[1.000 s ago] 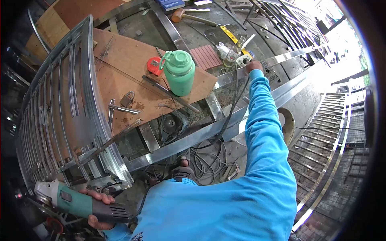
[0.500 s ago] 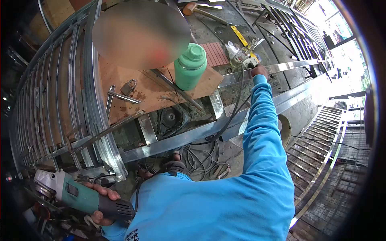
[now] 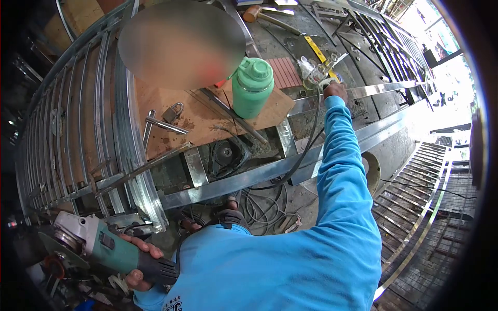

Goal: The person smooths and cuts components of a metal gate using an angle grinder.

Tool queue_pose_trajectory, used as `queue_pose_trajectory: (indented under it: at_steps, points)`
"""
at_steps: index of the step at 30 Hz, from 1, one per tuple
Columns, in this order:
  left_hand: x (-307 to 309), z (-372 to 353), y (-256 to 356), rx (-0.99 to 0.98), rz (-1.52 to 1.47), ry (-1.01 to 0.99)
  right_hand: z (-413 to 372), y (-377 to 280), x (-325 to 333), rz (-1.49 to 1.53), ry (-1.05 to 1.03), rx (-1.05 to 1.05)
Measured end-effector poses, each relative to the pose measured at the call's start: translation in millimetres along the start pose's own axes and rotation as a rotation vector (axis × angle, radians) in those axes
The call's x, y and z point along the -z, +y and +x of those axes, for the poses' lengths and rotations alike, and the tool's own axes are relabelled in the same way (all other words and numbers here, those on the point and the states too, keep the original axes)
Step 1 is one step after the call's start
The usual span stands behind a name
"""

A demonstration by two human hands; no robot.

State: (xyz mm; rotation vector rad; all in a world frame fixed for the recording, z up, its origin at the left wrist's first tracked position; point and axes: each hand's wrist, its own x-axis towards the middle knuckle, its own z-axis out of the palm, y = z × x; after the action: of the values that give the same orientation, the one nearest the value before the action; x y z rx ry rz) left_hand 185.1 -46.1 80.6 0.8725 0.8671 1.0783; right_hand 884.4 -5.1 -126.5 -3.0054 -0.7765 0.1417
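Note:
My left hand (image 3: 140,259) is wrapped round the body of a green-and-black angle grinder (image 3: 116,251), whose grey head and cutting disc (image 3: 57,249) point to the lower left. My right arm is stretched far forward in a blue sleeve. At its end my right hand (image 3: 335,90) is closed at a small white electrical outlet (image 3: 327,82), on what looks like a plug, mostly hidden by the fingers. A dark cord (image 3: 306,155) runs from there back toward me. Beside the outlet lie a clear plastic bag and a glass-like container (image 3: 314,78).
A green bottle (image 3: 252,90) stands on a wooden board (image 3: 207,124) with a padlock (image 3: 173,112), a wrench (image 3: 148,127) and metal tubes. Metal frames (image 3: 72,124) lie left and right. Another grinder (image 3: 225,152) sits under the board; coiled cables (image 3: 264,207) lie by my feet. A mallet (image 3: 252,13) lies behind.
The view has shifted slightly, so most things appear a little right. The grinder in my left hand has tilted, showing more of its disc. My right hand now covers more of the outlet.

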Motion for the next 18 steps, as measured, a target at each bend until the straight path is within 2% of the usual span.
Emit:
queue_pose_trajectory:
  at_steps: [4,5,9,10,11,12,13,14,15,16,17,18]
  points:
    - [-6.9,2.9,0.8,0.02,0.003,-0.003,13.3,-9.2,2.3,-0.053,-0.063,0.05]
    - [-7.1,2.8,0.1,0.03,-0.016,-0.008,21.0,-12.7,-4.6,-0.047,-0.01,0.011]
    - [-9.9,9.3,-5.6,0.127,-0.181,-0.047,51.2,-1.8,-19.0,-0.18,-0.033,0.152]
    - [-11.9,8.2,-7.2,0.154,-0.169,-0.049,66.3,10.7,-40.7,-0.156,0.045,0.162]
    - [-15.3,9.5,-8.2,0.162,-0.156,-0.037,79.0,26.4,-52.4,-0.193,0.004,0.275]
    - [-17.5,10.7,-7.2,0.163,-0.146,-0.018,92.5,47.1,-90.0,-0.031,0.27,0.456]
    - [-18.4,12.0,-3.3,0.216,-0.097,-0.026,96.9,39.9,-96.6,0.057,0.27,0.305]
    - [-19.0,14.3,0.0,0.277,-0.055,-0.035,93.9,43.0,-104.4,0.103,0.274,0.324]
    - [-20.9,18.1,0.8,0.257,-0.013,-0.04,126.5,64.3,-128.7,0.009,0.213,0.367]
    - [-21.8,24.4,1.7,0.247,0.027,-0.052,158.7,93.8,-147.7,-0.031,0.236,0.583]
    - [-17.4,31.0,3.1,0.229,0.095,-0.109,147.7,90.7,-134.3,0.367,0.238,0.18]
    - [-16.1,36.2,3.7,0.234,0.113,-0.135,137.0,112.0,-102.4,-0.117,0.2,0.349]
